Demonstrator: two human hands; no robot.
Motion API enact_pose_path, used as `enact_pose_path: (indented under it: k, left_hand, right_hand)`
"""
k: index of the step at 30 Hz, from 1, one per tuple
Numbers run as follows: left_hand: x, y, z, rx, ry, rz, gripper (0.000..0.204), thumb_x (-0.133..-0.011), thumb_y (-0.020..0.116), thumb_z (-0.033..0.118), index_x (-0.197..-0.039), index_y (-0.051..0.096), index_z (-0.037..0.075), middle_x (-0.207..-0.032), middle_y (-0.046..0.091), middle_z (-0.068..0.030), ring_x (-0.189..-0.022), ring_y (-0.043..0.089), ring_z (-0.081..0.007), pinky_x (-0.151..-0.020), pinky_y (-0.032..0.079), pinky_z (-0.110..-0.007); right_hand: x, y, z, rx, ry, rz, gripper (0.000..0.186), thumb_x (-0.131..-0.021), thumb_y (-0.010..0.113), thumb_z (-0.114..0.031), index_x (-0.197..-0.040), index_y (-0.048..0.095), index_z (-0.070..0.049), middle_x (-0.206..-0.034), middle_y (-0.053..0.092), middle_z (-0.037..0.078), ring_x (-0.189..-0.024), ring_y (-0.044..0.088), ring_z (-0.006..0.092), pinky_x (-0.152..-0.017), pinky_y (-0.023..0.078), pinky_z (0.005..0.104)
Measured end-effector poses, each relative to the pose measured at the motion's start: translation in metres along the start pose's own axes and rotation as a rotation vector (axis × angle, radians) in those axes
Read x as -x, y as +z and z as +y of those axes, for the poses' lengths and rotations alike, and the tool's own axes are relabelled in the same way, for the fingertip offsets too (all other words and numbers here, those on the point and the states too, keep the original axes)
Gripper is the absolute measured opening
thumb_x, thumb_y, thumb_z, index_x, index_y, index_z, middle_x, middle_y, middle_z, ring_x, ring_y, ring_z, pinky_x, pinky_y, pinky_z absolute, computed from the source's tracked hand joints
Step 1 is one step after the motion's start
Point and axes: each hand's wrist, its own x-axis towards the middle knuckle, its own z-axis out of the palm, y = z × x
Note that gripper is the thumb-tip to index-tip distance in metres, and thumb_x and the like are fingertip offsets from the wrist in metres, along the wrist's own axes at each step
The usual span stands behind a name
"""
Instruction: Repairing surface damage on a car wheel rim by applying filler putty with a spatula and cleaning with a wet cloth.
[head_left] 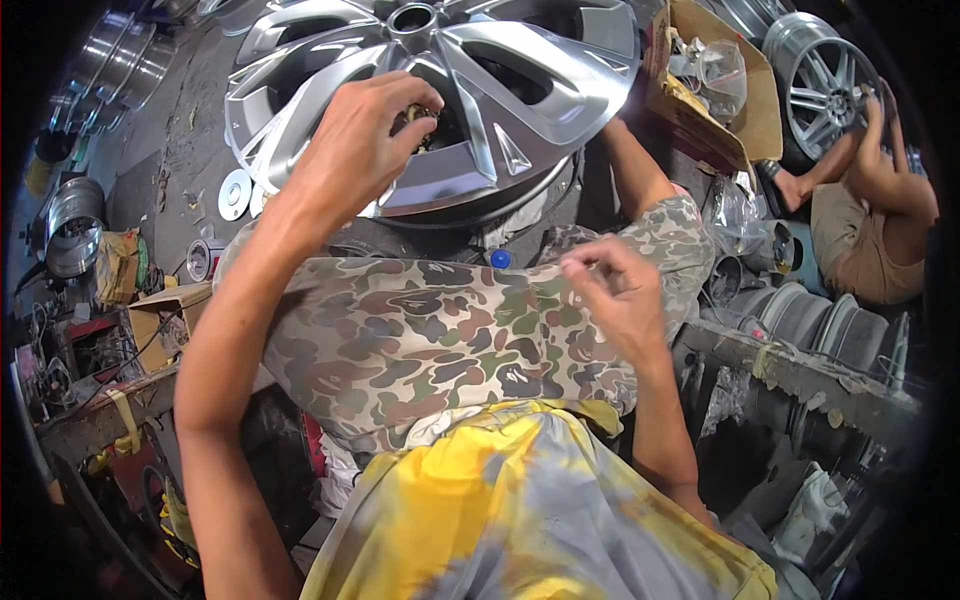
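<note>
A large silver alloy wheel (540, 150) with a dark-and-bright finish lies face up in front of my knees. My left hand (365, 130) is over the near part of its spokes, beside an opening between them. Its fingers are curled around a small dark and yellowish thing that I cannot make out. Above my camouflage-covered lap hangs my right hand (622, 300), apart from the wheel. Its fingers are bent in and closed, slightly blurred, and whatever they may hold is hidden. A blue cap (500, 259) shows between the wheel and my lap.
A cardboard box (735, 125) with plastic bags stands right of the wheel. Further right, a seated person (865, 200) handles another silver wheel (822, 95). White discs (235, 194) lie on the floor at left, near stacked rims (120, 60). Another small box (165, 325) sits near left.
</note>
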Motion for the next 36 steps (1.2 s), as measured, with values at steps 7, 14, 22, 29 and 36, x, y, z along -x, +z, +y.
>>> enact_pose_path:
  k: [7,14,22,29,36]
  left_hand:
    - [-0.032,0.022,-0.028,-0.452,0.299,-0.092,0.02,-0.1,0.073,0.006,-0.116,0.082,-0.003,-0.123,0.076,-0.0173,-0.116,0.069,-0.0359,-0.105,0.056,-0.045]
    - [0.032,0.041,0.063,-0.051,0.277,-0.231,0.019,-0.092,0.07,-0.001,-0.11,0.072,0.0,-0.108,0.069,-0.0185,-0.1,0.071,-0.0419,-0.089,0.06,-0.051]
    - [0.045,0.182,-0.004,-0.124,-0.142,-0.981,0.048,-0.097,0.076,0.011,-0.144,0.063,0.004,-0.137,0.069,-0.0304,-0.129,0.067,-0.05,-0.101,0.06,-0.055]
    - [0.077,0.267,-0.078,0.038,-0.163,-0.849,0.07,-0.087,0.084,0.006,-0.153,0.06,0.013,-0.147,0.061,-0.0288,-0.132,0.062,-0.0521,-0.11,0.054,-0.053]
    - [0.084,0.317,-0.118,0.04,0.057,-0.731,0.069,-0.081,0.086,0.008,-0.147,0.068,0.018,-0.129,0.063,-0.0191,-0.124,0.066,-0.0465,-0.101,0.054,-0.054]
  right_hand:
    - [-0.035,-0.047,0.034,0.293,-0.074,0.175,0.022,-0.105,0.078,-0.019,-0.113,0.078,0.001,-0.095,0.073,0.013,-0.086,0.07,0.024,-0.08,0.055,0.0368]
    - [-0.12,-0.015,0.155,0.901,0.104,-0.353,0.035,-0.104,0.061,-0.012,-0.134,0.073,0.001,-0.149,0.063,0.025,-0.128,0.07,0.0435,-0.105,0.059,0.0505]
    - [-0.151,0.028,0.253,1.104,0.077,-0.728,0.026,-0.093,0.071,-0.01,-0.114,0.085,-0.005,-0.122,0.082,0.021,-0.117,0.079,0.0389,-0.1,0.064,0.0488]
    - [-0.106,-0.025,0.157,0.625,-0.244,-0.175,0.026,-0.096,0.067,-0.005,-0.119,0.078,-0.002,-0.119,0.074,0.017,-0.109,0.074,0.0396,-0.1,0.06,0.0479]
    - [0.005,-0.154,0.087,0.015,0.101,0.337,0.028,-0.106,0.076,-0.01,-0.131,0.073,0.002,-0.11,0.079,0.012,-0.1,0.075,0.0165,-0.091,0.059,0.0305]
